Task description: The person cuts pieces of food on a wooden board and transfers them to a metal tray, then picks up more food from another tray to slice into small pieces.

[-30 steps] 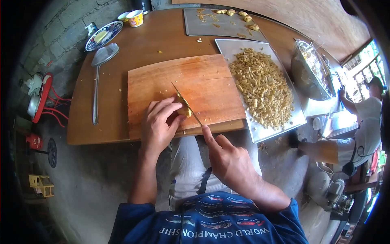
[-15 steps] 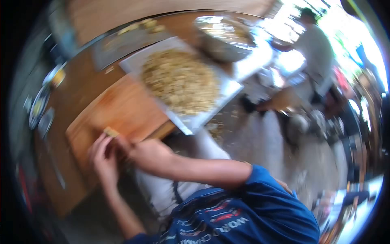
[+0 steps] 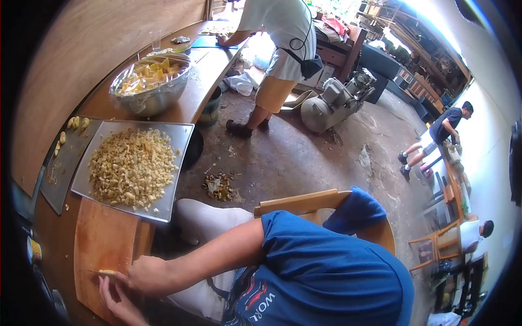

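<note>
Right hand (image 3: 145, 275) closed on knife (image 3: 94, 271); left hand (image 3: 123, 305) part-open, fingertips at yellow piece (image 3: 107, 271) by blade, over cutting board (image 3: 103, 233). Heaped tray (image 3: 184, 142) just beside board, on counter (image 3: 54, 239).

The knife (image 3: 97, 272) is in my right hand (image 3: 145, 275), its handle hidden in my fist and its thin, dark blade reaching out past my fingers, over the board. Right along the blade, at the fingertips of my left hand (image 3: 120, 307), is a small, pale-yellow piece of food (image 3: 107, 271), longish and cut. The wooden cutting board (image 3: 100, 233) lies flat under both, reddish-brown, with darker stained patches. Well to the right of my hands, a wide heap of chopped pieces (image 3: 130, 169), cream to golden, small and chunky, is spread loosely over the shallow metal tray (image 3: 161, 213), whose pale rim shows all around it.
</note>
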`<state>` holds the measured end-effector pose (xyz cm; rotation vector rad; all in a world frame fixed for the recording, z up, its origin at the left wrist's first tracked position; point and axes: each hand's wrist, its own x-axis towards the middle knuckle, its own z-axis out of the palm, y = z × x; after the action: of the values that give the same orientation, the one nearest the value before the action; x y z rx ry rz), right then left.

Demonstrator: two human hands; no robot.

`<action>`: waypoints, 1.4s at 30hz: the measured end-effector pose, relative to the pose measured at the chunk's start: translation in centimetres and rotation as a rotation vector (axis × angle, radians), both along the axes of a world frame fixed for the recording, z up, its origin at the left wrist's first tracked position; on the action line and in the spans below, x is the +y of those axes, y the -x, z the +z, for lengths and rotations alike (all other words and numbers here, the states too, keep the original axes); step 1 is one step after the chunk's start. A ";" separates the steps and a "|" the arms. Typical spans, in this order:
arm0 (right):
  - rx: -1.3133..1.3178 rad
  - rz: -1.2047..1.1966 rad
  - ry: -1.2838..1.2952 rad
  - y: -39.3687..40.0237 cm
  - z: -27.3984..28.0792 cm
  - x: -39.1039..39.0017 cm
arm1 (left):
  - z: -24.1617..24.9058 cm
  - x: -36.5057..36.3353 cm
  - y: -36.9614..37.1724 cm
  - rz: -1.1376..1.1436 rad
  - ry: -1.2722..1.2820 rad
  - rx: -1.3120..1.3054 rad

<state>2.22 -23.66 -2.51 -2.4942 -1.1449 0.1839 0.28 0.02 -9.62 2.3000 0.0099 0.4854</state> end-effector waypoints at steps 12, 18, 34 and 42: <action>-0.034 0.012 0.032 0.0 0.7 0.3 | -0.2 -0.2 -0.2 0.010 0.106 -0.008; 0.023 -0.105 0.069 2.5 1.7 -3.0 | 1.2 -1.7 0.4 0.021 0.063 -0.077; 0.009 -0.045 -0.152 0.6 2.3 -3.2 | 4.3 -3.3 1.9 0.144 -0.123 -0.201; 0.002 -0.059 -0.014 2.7 3.5 -3.5 | 4.2 -3.2 1.9 0.158 -0.125 -0.175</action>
<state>-0.49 -27.21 0.96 -2.5117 -1.0668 0.1610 -1.63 -3.21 -5.45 2.3811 0.0780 0.7878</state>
